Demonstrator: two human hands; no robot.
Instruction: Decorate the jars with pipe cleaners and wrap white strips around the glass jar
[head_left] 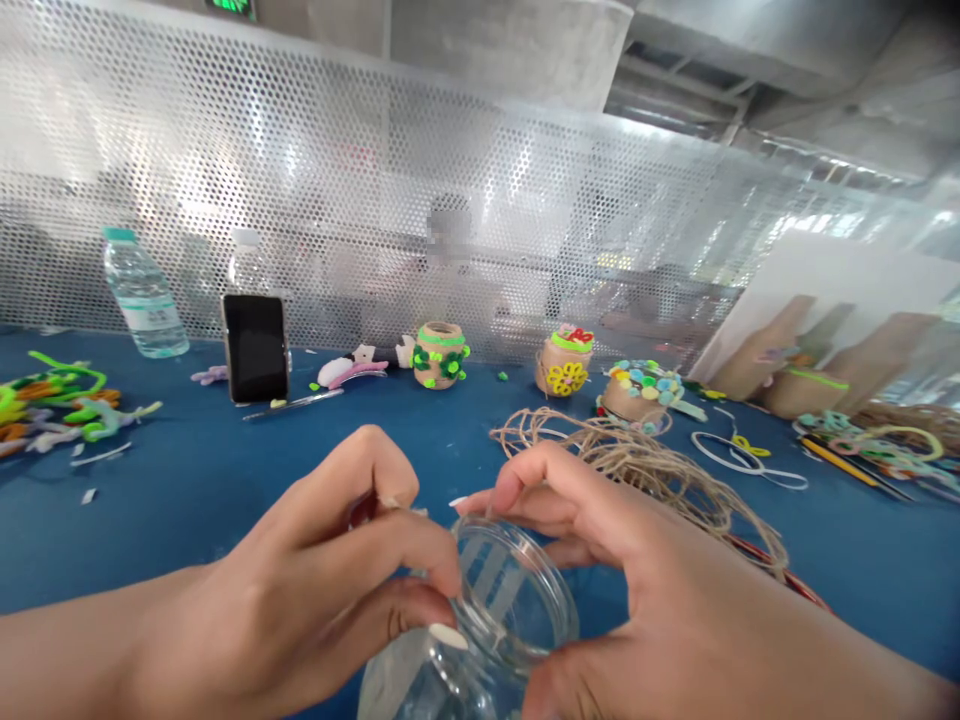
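The glass jar is between the two hands, low over the bench, and it leans with its mouth up and to the right. The right hand, half open, holds it around the rim; the left hand is at the rim's left side, its fingers bent closely, but I cannot tell what they pinch.

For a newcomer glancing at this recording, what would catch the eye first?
Probably the clear glass jar, open-mouthed, at bottom centre between the left hand and right hand. Next, the loose pile of twine beyond the right hand, and the yellow flower on a small wrapped pot behind.
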